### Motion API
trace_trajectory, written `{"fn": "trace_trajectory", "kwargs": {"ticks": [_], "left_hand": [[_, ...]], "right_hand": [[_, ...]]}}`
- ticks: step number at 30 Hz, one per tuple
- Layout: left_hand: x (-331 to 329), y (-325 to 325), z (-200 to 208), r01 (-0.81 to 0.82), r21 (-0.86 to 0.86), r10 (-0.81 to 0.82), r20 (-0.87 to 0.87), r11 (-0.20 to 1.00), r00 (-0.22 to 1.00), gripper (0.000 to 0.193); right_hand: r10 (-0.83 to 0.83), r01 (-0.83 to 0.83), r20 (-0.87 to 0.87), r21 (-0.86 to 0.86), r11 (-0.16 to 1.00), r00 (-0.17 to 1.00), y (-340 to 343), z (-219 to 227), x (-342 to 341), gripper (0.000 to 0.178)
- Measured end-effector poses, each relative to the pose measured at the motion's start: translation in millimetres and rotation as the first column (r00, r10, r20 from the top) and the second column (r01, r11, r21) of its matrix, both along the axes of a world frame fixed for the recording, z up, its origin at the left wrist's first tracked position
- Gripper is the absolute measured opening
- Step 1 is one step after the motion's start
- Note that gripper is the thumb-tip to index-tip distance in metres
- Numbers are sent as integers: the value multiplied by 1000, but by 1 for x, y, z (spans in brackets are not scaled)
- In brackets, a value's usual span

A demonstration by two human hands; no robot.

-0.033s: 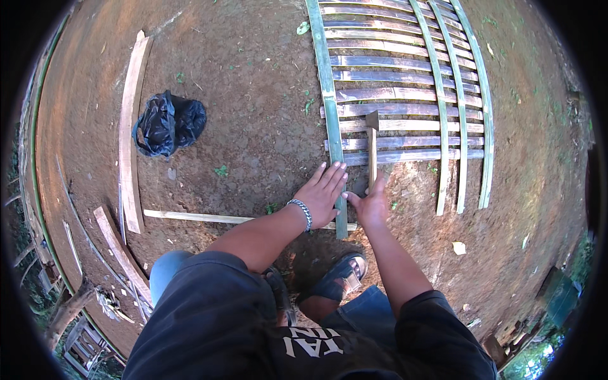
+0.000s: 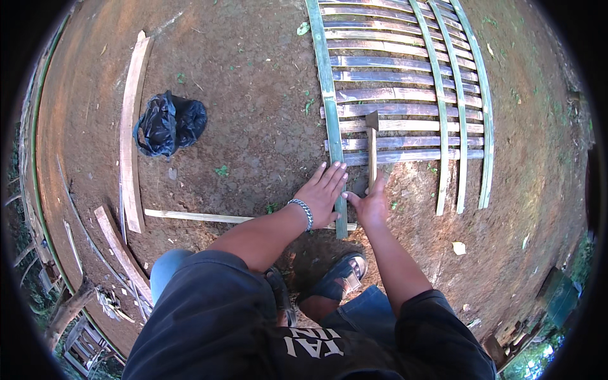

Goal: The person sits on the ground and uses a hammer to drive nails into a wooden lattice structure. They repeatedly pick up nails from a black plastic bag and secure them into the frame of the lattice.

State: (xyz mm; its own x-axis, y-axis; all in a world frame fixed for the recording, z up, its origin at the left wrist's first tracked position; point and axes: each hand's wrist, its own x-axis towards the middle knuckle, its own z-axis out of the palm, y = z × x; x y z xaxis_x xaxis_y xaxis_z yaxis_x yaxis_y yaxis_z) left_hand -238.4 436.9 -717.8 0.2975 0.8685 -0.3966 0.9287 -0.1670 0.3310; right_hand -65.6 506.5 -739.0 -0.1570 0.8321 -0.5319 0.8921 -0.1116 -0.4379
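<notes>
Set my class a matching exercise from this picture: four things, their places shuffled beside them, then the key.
1. crumpled black plastic bag
2. wooden-handled tool with dark metal head
3. silver chain bracelet
4. long green bamboo strip

A. held in the right hand
B. around the left wrist
C. beneath the left hand
D. on brown soil, left of both hands

Pairs: 1-D, 2-A, 3-B, 4-C

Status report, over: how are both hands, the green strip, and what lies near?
Left hand on green strip; right hand holding tool. Strip lies over slats' ends, near end across pale strip. Black bag off to left.
</notes>
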Motion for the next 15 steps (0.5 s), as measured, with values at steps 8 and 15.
{"fn": "trace_trajectory", "kwargs": {"ticks": [8, 15], "left_hand": [[-6, 3, 2, 37, -74, -40, -30, 997, 999, 107], [-7, -1, -5, 4, -42, -4, 4, 999, 1000, 112]], "right_hand": [[282, -229, -270, 211, 950, 921, -9, 15, 53, 54], [432, -418, -140, 118, 901, 891, 5, 54, 49, 46]]}}
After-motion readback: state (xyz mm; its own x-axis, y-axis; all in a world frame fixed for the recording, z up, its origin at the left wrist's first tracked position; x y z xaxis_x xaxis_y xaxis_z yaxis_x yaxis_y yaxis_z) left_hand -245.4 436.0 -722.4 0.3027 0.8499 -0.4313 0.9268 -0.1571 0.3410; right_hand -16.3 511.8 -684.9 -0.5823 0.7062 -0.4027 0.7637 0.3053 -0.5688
